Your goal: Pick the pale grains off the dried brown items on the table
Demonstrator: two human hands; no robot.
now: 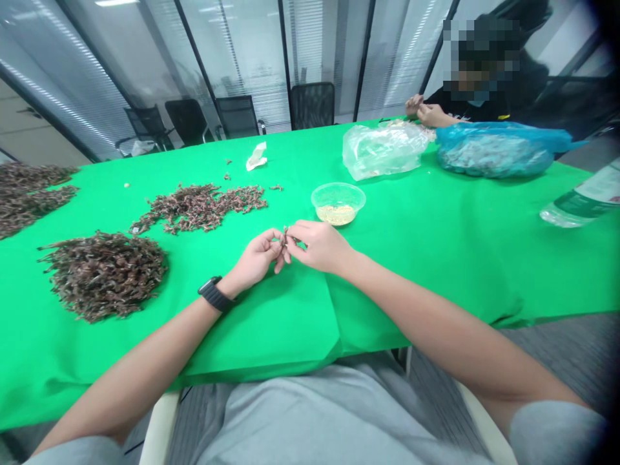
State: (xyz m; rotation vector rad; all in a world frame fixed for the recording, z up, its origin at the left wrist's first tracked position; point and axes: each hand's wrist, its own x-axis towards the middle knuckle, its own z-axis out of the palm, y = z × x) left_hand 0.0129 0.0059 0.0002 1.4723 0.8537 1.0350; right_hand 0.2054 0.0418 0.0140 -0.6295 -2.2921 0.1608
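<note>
My left hand (264, 254), with a black watch on its wrist, pinches a small, dark brown, dried-looking piece (285, 239) between its fingers. The fingertips of my right hand (317, 245) close on the same piece from the other side. Its exact kind is too small to make out. Just beyond my hands stands a clear plastic bowl (338, 204) with pale yellow bits in its bottom. To the left lie a tall heap of similar brown dried pieces (106, 274) and, farther back, a flatter, scattered pile (198, 206).
More brown pieces (29, 194) lie at the far left of the green-covered table (411, 258). A crumpled white tissue (256, 157), a clear plastic bag (382, 150), a full blue bag (494, 150) and a bottle (581, 200) are also there. Across the table sits another person (484, 71).
</note>
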